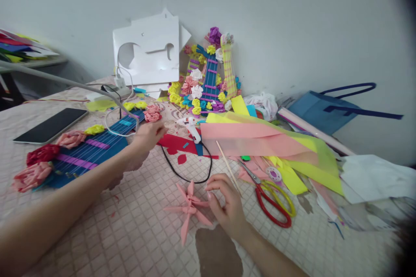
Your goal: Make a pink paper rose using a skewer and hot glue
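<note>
A pink folded-paper flower (190, 208) with pointed petals rests on the tiled-pattern tablecloth. My right hand (227, 205) is beside it, thumb and forefinger curled nearly together at the tip of one petal, whose end is hidden by the thumb. Farther off, my left hand (148, 136) reaches over the edge of a blue paper guitar (112, 149) trimmed with paper roses. Its fingers are bunched, and whatever they hold, if anything, does not show. Just right of those fingertips lies a white glue gun (189, 125) with a black cord (186, 178).
Red-and-yellow-handled scissors (271, 203), a wooden stick (227, 164) and pink and yellow crepe paper (247, 134) lie to the right. A phone (52, 125) is at left. Decorated guitars (209, 80) and white cut-out board (152, 67) lean on the wall. A blue bag (320, 110) stands back right.
</note>
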`<act>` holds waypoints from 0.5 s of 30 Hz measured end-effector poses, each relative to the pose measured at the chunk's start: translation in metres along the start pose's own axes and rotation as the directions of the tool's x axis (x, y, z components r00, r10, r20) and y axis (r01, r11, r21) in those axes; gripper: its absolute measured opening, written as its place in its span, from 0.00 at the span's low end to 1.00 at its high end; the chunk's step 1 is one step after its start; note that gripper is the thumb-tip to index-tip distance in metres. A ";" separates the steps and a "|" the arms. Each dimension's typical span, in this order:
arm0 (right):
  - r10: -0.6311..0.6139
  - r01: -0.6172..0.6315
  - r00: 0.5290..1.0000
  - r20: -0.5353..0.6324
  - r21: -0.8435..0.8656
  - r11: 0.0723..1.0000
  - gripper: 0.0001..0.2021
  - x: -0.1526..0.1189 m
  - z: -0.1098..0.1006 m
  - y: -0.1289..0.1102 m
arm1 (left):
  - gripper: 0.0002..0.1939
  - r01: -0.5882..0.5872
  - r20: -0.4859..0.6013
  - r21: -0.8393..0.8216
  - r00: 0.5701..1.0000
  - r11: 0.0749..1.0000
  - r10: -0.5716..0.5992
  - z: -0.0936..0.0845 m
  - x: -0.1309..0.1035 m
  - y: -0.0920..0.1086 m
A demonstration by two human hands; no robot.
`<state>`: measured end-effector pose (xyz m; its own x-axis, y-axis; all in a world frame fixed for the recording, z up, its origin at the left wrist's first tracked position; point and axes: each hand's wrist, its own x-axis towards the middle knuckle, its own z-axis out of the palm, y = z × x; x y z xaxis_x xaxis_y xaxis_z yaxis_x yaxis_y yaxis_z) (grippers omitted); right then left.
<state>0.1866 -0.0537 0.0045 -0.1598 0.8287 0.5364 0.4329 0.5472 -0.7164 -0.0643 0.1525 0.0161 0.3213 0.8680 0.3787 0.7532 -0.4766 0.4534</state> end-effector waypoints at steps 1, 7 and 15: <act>0.001 -0.001 1.000 -0.001 -0.002 1.000 0.07 0.000 0.000 0.000 | 0.11 -0.037 0.016 0.001 0.999 0.999 0.037 0.001 -0.004 0.005; -0.005 0.004 1.000 -0.024 -0.025 1.000 0.07 0.002 0.000 0.001 | 0.09 -0.229 0.088 -0.040 0.969 0.973 0.231 0.020 -0.012 0.039; 0.009 -0.011 0.999 -0.053 -0.033 0.999 0.07 0.002 0.001 0.003 | 0.05 -0.214 0.053 -0.043 0.975 0.976 0.217 0.032 -0.008 0.048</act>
<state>0.1868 -0.0498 0.0031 -0.1083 0.8264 0.5526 0.4638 0.5337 -0.7071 -0.0128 0.1270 0.0087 0.5068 0.7503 0.4245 0.6413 -0.6572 0.3959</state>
